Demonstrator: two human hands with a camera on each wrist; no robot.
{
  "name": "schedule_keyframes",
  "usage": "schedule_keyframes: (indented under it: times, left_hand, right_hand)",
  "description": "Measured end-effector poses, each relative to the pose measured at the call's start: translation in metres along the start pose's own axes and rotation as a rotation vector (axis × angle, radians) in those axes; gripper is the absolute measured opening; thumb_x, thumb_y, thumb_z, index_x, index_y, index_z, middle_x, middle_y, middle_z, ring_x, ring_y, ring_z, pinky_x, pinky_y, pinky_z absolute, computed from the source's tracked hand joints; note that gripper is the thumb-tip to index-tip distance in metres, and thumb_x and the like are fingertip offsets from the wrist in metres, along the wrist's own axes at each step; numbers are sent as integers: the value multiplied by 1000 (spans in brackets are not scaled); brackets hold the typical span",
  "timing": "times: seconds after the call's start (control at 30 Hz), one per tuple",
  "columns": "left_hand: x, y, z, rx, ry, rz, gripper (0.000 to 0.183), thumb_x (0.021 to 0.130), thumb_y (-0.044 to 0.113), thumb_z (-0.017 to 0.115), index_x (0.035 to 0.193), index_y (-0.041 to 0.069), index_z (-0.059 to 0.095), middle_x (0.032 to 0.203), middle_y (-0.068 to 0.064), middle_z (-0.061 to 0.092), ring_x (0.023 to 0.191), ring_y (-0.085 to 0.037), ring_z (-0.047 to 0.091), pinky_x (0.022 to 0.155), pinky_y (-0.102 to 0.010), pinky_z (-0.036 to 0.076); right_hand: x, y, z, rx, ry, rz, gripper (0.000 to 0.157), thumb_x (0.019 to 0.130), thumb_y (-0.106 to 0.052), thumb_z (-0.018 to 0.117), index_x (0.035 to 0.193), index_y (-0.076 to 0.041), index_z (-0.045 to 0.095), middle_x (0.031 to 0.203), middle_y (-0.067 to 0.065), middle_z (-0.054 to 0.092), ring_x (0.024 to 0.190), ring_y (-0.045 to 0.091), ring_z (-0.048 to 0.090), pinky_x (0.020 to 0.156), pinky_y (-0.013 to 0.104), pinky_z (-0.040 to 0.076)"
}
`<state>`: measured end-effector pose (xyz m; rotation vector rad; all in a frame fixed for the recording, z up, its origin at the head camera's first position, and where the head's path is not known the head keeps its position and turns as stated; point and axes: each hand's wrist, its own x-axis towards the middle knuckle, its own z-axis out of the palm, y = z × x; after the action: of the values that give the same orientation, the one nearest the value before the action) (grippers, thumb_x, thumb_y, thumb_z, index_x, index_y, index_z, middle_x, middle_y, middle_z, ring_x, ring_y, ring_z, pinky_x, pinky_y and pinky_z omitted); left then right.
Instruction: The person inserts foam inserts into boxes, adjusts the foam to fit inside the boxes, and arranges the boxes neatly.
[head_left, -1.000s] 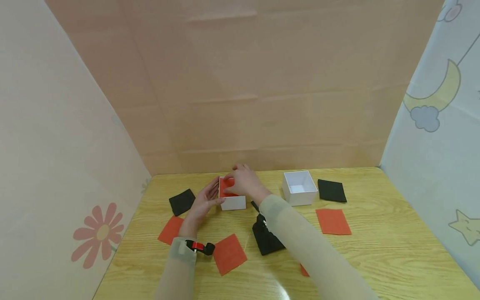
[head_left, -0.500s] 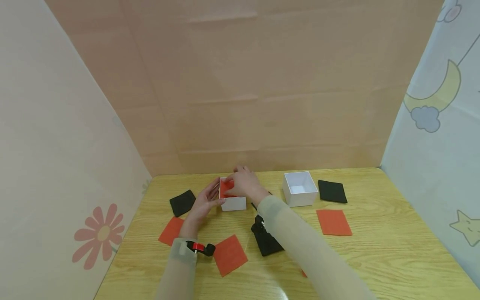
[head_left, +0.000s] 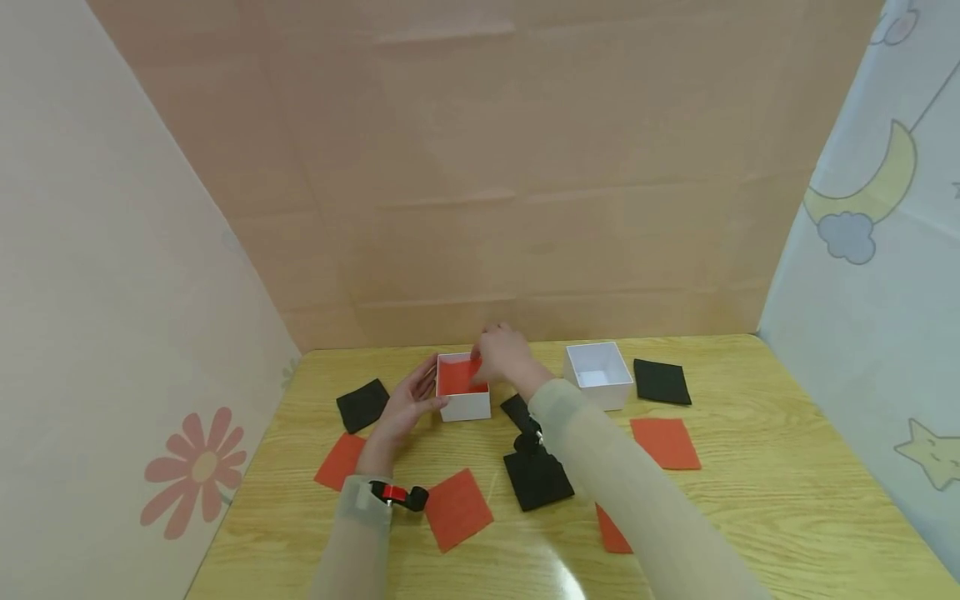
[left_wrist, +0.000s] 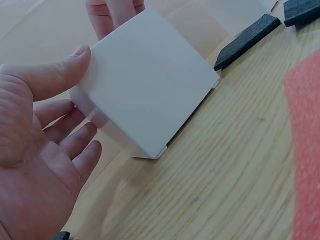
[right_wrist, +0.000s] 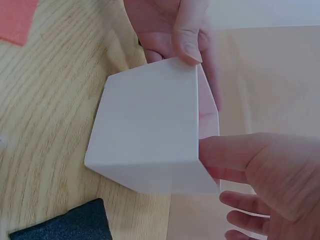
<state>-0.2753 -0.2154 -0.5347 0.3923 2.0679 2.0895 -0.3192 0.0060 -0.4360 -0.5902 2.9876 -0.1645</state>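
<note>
Near the table's back edge stands a small open white box with a red foam square lying inside it. My left hand holds the box at its left front corner, thumb on the front wall and fingers along the left side. The right hand reaches over the right rim. In the right wrist view, the right hand has its thumb and a finger inside the box, while the other fingers stay outside, loosely bent. Box walls hide those inner fingertips and whatever they touch in that view.
A second white box stands at right, its floor bare. Black foam squares and red foam squares lie scattered around both boxes. Walls rise behind the table and at both sides.
My right hand has shifted right from the middle of the box to its right rim, uncovering more of the red foam square. The left hand has kept its place on the box.
</note>
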Motion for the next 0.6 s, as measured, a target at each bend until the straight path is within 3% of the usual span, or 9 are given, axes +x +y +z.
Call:
schedule_keyframes:
  times: [0.27, 0.4, 0.6]
  left_hand:
    - [-1, -2, -1, -11, -6, 5, 86, 98, -5, 73, 170, 8, 28, 175, -9, 29, 160, -28, 29, 124, -35, 30]
    - [-2, -3, -1, -14, -7, 5, 86, 98, -4, 73, 170, 9, 28, 175, -9, 28, 161, -27, 28, 124, -35, 30]
    - [-2, -3, -1, -19, -17, 2, 86, 99, -3, 73, 171, 10, 27, 175, -8, 27, 161, -28, 27, 125, -37, 29]
  right_hand:
    - [-5, -4, 5, -21, -4, 15, 20, 85, -31, 85, 103, -21, 83, 122, 5, 65, 118, 29, 53, 100, 50, 50]
    - [-5, -5, 7, -16, -23, 18, 22, 86, -29, 84, 107, -22, 84, 123, 5, 64, 120, 29, 52, 102, 50, 50]
    - [-10, -10, 5, 48, 17, -18, 27, 91, -37, 84, 115, -26, 84, 133, 5, 65, 128, 31, 50, 107, 53, 47]
